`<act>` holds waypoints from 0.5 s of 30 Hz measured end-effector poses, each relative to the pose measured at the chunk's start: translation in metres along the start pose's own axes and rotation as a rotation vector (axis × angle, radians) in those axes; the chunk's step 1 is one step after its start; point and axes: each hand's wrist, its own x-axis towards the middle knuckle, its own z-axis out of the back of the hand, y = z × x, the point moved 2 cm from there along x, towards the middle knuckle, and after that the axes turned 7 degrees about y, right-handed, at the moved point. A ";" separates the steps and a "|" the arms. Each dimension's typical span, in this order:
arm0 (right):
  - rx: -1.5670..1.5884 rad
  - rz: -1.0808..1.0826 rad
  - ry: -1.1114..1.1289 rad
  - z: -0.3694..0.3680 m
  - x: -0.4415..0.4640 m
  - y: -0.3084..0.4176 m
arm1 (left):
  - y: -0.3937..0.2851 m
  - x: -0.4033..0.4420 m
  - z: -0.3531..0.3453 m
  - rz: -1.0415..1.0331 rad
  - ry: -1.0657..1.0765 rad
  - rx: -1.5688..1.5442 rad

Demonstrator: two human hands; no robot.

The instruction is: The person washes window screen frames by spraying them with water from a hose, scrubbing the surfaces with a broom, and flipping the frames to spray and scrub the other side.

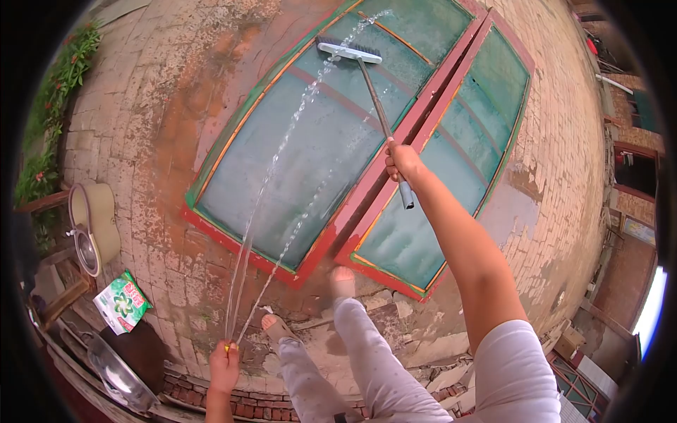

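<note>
Brick ground (141, 134), wet and reddish in patches, carries a left window (307, 173) and a right window (474, 156), both red-framed, lying flat side by side, a narrow gap between.

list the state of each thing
White dark-bristled brush: held by its handle
Right hand: gripping that handle
Left hand: closed on small yellow nozzle, spraying water
Left red-framed glass panel: lying flat, wet
Right matching panel: lying beside it
Green-and-white plastic bag: unclear if opened
</note>
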 end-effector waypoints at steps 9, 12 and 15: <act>0.009 -0.026 -0.161 -0.037 0.018 -0.059 | 0.026 0.023 -0.010 0.086 0.051 -0.041; -0.436 -0.057 -0.181 -0.063 -0.010 -0.091 | 0.020 0.029 -0.015 0.044 0.074 -0.004; -0.333 -0.036 -0.098 -0.040 -0.057 -0.109 | 0.001 0.023 -0.022 0.035 0.111 0.003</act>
